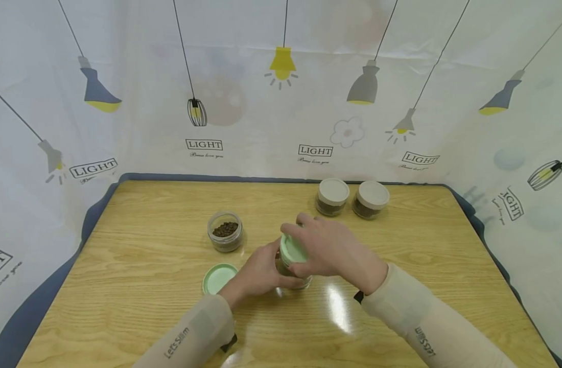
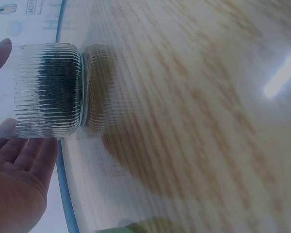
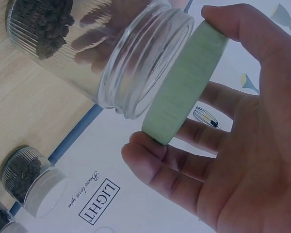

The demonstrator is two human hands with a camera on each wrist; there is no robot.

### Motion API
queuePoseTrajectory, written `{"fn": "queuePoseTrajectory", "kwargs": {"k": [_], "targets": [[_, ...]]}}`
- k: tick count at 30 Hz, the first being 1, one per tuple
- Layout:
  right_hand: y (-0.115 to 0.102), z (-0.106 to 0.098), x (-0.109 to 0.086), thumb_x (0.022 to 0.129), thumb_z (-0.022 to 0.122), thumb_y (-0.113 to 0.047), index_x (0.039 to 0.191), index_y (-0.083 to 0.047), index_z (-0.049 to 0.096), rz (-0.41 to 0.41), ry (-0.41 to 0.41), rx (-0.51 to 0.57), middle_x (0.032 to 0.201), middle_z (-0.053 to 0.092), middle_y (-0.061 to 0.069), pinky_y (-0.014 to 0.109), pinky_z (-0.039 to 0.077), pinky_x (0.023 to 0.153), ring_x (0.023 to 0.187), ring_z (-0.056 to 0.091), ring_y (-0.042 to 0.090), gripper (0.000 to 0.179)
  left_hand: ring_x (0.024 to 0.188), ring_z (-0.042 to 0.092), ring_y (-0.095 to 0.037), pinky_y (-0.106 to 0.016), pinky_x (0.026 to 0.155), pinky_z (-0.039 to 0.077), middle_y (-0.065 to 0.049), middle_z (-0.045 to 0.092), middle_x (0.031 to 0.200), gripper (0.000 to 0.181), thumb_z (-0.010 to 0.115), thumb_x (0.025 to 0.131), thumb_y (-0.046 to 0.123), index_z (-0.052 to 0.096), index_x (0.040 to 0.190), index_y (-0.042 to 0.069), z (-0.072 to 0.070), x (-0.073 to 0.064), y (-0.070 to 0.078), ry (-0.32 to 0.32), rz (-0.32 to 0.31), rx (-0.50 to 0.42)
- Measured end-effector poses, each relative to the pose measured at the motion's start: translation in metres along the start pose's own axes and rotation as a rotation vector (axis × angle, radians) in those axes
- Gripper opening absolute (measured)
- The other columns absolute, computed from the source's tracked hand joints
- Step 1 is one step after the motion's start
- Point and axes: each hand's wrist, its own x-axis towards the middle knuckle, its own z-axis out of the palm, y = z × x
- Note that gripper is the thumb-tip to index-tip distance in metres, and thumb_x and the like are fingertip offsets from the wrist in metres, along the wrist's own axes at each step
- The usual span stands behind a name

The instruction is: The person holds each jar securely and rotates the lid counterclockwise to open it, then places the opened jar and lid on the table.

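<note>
My left hand grips a clear ribbed jar from the side, fingers and thumb around its wall. Dark bean-like pieces fill the lower part of this jar, which stands upright on the table. Over its mouth, my right hand pinches a light green screw lid by the edge. In the right wrist view the lid sits just off the threaded neck, with a narrow gap showing. Left of the hands stands an uncovered jar of brown pieces, and a second green lid lies near my left wrist.
Two jars with white lids, one beside the other, stand at the back right of the wooden table. Behind the table hangs a printed cloth with lamp drawings; its dark blue border follows the table's back and sides.
</note>
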Motion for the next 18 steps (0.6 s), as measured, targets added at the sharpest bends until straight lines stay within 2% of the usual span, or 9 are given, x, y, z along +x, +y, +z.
{"fn": "queuePoseTrajectory", "kwargs": {"k": [9, 18], "targets": [[0.0009, -0.0048, -0.0011, 0.075, 0.071, -0.053, 0.134, -0.028, 0.053, 0.018, -0.034, 0.023, 0.112, 0.058, 0.006, 0.026, 0.045, 0.052, 0.077, 0.056, 0.015, 0.067, 0.124, 0.054, -0.009, -0.040, 0.109, 0.042, 0.018, 0.058, 0.128, 0.079, 0.085, 0.068, 0.049, 0.046, 0.135, 0.036, 0.0001, -0.0005, -0.0001, 0.002, -0.005, 0.005], [0.0028, -0.0066, -0.0028, 0.075, 0.071, -0.052, 0.137, -0.028, 0.052, 0.003, -0.025, 0.028, 0.114, 0.058, 0.006, 0.027, 0.047, 0.055, 0.080, 0.055, 0.015, 0.069, 0.125, 0.053, -0.009, -0.040, 0.109, 0.042, 0.018, 0.058, 0.128, 0.079, 0.086, 0.068, 0.047, 0.046, 0.135, 0.036, 0.0003, 0.0000, 0.0005, 0.004, -0.007, 0.010]]}}
